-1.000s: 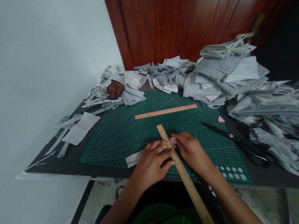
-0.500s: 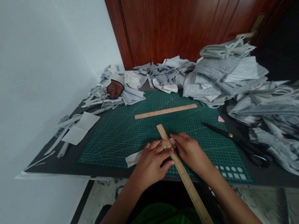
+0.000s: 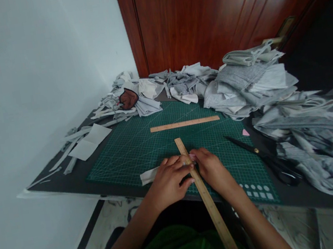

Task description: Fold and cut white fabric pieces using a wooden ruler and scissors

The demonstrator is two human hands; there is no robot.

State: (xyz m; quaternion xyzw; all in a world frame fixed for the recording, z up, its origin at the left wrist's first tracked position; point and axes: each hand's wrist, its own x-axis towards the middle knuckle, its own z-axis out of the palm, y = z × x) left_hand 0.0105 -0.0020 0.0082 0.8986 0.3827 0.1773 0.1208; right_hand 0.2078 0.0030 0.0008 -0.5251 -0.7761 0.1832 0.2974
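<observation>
A wooden ruler [image 3: 208, 202] lies slanted across a light fabric strip [image 3: 148, 176] on the green cutting mat [image 3: 120, 148], its lower end reaching past the table edge toward my body. My left hand [image 3: 172, 178] covers part of the strip. Its fingers hold the ruler down, the thumb against or close to its left edge. On the ruler's right side, my right hand [image 3: 211, 168] pinches a small pink piece of tailor's chalk [image 3: 192, 156] at the ruler's edge. The fingers partly hide the chalk.
A second wooden ruler [image 3: 184, 124] lies farther back on the mat. Black scissors [image 3: 256, 151] and another pink chalk piece [image 3: 245, 132] are at the right. Grey fabric stacks [image 3: 251, 81] line the back and right. White paper [image 3: 90, 143] lies at the left.
My right hand and the pink chalk shift very slightly along the ruler's edge. The left hand and both rulers stay in place.
</observation>
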